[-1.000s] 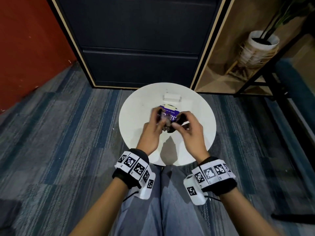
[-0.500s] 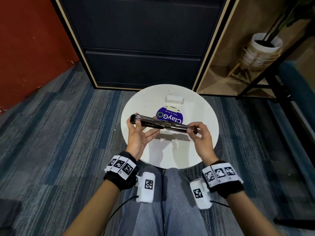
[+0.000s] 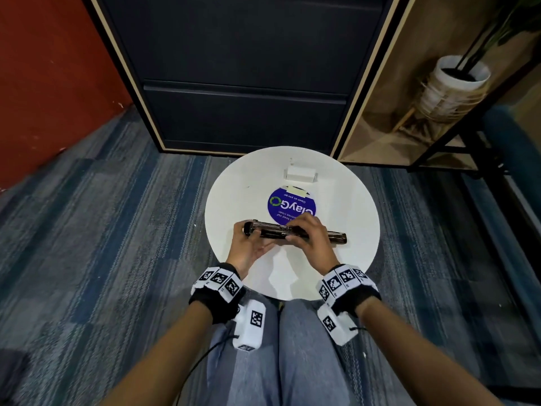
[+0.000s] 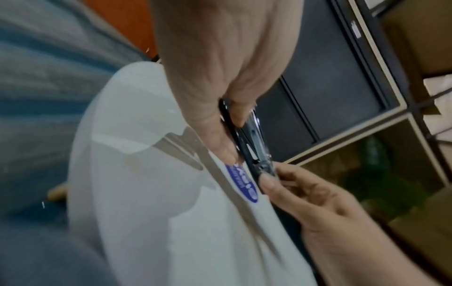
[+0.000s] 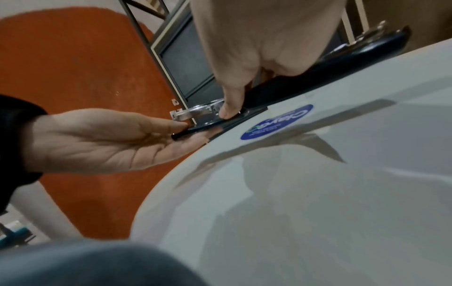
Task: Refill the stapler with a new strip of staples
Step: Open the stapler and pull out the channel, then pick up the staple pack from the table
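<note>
so the stapler (image 3: 294, 232) is swung fully open into one long flat bar, held just above the round white tabletop (image 3: 345, 268), right over the near edge of the blue sticker (image 3: 289, 207). The left hand (image 3: 248, 249) supports one end with the fingers mostly straight underneath and the thumb lying against the edge, so that grip is more of a cradle than a clamp. The right hand (image 3: 311, 234) is curled over the middle, thumb pressing down by the shiny metal hinge part, so it's closed around the stapler. No staple strip in either hand that I can see; the small white box (image 3: 300, 173) at the far side of the tabletop is probably where the staples are, but I can't read it. Stuff that could go sideways imo: the left side is barely holding on, so if the right hand lets go to reach for the box the whole thing could tip off the palm and clatter down. The thumb sits close to the spring-loaded bit, so a slip there could snap it onto a finger. And I can't tell if the channel faces up, so a strip could go in the wrong way or jam
</note>
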Tool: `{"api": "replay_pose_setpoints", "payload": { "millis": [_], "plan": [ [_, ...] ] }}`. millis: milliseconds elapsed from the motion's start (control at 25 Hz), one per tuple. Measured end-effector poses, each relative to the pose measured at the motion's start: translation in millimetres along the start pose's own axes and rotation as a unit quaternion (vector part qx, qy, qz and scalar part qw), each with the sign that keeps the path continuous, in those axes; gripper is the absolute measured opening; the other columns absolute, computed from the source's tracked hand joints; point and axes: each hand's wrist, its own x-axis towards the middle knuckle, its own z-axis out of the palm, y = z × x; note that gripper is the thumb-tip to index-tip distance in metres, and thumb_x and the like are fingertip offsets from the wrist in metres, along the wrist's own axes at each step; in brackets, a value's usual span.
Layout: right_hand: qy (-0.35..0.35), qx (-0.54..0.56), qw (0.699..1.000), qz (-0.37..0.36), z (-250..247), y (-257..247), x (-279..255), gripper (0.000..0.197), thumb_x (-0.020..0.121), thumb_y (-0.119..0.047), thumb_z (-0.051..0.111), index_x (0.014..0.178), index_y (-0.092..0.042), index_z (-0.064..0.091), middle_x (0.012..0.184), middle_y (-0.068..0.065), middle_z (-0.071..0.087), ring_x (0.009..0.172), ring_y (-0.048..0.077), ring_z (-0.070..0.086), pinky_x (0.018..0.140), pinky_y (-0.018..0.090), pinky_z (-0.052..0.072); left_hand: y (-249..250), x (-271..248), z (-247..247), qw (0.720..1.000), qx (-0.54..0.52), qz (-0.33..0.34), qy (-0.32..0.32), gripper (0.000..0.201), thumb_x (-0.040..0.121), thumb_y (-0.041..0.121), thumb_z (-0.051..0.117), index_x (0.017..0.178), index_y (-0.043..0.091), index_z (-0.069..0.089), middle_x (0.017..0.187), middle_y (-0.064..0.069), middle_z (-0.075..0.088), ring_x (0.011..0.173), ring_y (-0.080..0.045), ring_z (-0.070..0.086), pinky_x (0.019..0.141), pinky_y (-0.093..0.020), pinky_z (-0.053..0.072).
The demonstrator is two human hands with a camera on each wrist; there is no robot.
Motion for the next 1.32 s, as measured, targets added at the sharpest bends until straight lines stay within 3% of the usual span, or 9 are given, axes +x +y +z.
{"api": "replay_pose_setpoints", "payload": {
  "millis": [80,200,320,560,760,920,1080,1200,1320],
  "plan": [
    [-0.004,-0.035,0.999,0.015,1,10,8,0.025,0.077,-0.011,0.072,0.101,-0.005,0.069,0.100,0.011,0.063,0.095,0.018,0.046,0.083,0.028,0.035,-3,19,-15,0.984,0.166,0.054,0.044,0.018,0.089,0.001,0.057,0.104,0.007,0.049,0.090,-0.006,0.059,0.092,-0.028,0.057,0.063,-0.019,0.053],
    [-0.016,-0.068,0.997,0.022,9,21,17,0.025,0.075,-0.013,0.073,0.099,-0.007,0.071,0.100,0.011,0.064,0.095,0.025,0.049,0.080,0.032,0.034,-5,38,-29,0.895,0.425,0.114,0.071,0.029,0.079,0.015,0.073,0.106,0.008,0.065,0.105,-0.010,0.054,0.101,-0.024,0.047,0.081,-0.015,0.039],
    [-0.021,-0.071,0.996,0.044,17,28,20,0.025,0.074,-0.014,0.073,0.099,-0.007,0.070,0.101,0.013,0.064,0.097,0.032,0.051,0.081,0.032,0.032,-5,43,-29,0.845,0.509,0.135,0.099,0.029,0.077,0.022,0.074,0.105,0.018,0.068,0.116,-0.010,0.046,0.111,-0.027,0.038,0.090,-0.021,0.027],
    [-0.062,-0.048,0.995,0.065,8,26,26,0.027,0.078,-0.018,0.073,0.102,-0.008,0.069,0.104,0.012,0.062,0.100,0.024,0.049,0.089,0.033,0.036,-8,42,-32,0.844,0.508,0.150,0.082,0.029,0.078,0.022,0.072,0.106,0.017,0.067,0.118,-0.009,0.048,0.113,-0.027,0.040,0.089,-0.024,0.030],
    [-0.010,-0.136,0.990,0.024,-22,33,67,0.010,0.086,-0.011,0.060,0.092,-0.006,0.066,0.107,0.011,0.063,0.101,0.027,0.055,0.091,0.041,0.047,-13,41,-48,0.850,0.487,0.199,0.032,0.029,0.081,0.014,0.070,0.110,0.014,0.065,0.105,0.002,0.046,0.105,-0.018,0.042,0.092,-0.018,0.030],
    [-0.005,-0.240,0.969,0.053,-36,41,116,0.027,0.083,0.003,0.052,0.104,-0.011,0.060,0.143,0.006,0.044,0.139,0.025,0.031,0.118,0.046,0.010,-18,44,-56,0.849,0.472,0.236,0.012,0.027,0.082,0.014,0.069,0.105,0.026,0.061,0.098,0.018,0.044,0.101,-0.013,0.042,0.091,-0.026,0.040],
    [-0.030,-0.250,0.964,0.088,-31,48,145,0.062,0.083,0.011,0.046,0.136,-0.021,0.041,0.154,0.003,0.029,0.147,0.023,0.015,0.119,0.048,0.000,-20,46,-57,0.853,0.470,0.227,-0.001,0.026,0.084,0.019,0.066,0.104,0.032,0.055,0.103,0.016,0.046,0.103,-0.011,0.042,0.085,-0.003,0.034],
    [-0.065,-0.259,0.957,0.114,-24,56,158,0.058,0.088,0.003,0.051,0.139,-0.021,0.038,0.147,0.007,0.040,0.139,0.028,0.029,0.116,0.046,0.016,-20,48,-59,0.858,0.460,0.229,-0.005,0.024,0.085,0.021,0.065,0.107,0.027,0.060,0.106,0.022,0.044,0.101,-0.008,0.042,0.088,0.003,0.031],
    [-0.033,-0.243,0.960,0.136,-16,58,156,0.047,0.086,0.000,0.056,0.129,-0.016,0.048,0.131,0.012,0.050,0.124,0.031,0.041,0.101,0.045,0.034,-20,48,-58,0.860,0.460,0.222,-0.007,0.028,0.085,0.018,0.065,0.112,0.023,0.060,0.104,0.025,0.042,0.101,0.001,0.041,0.088,-0.002,0.032]
  ]
}}
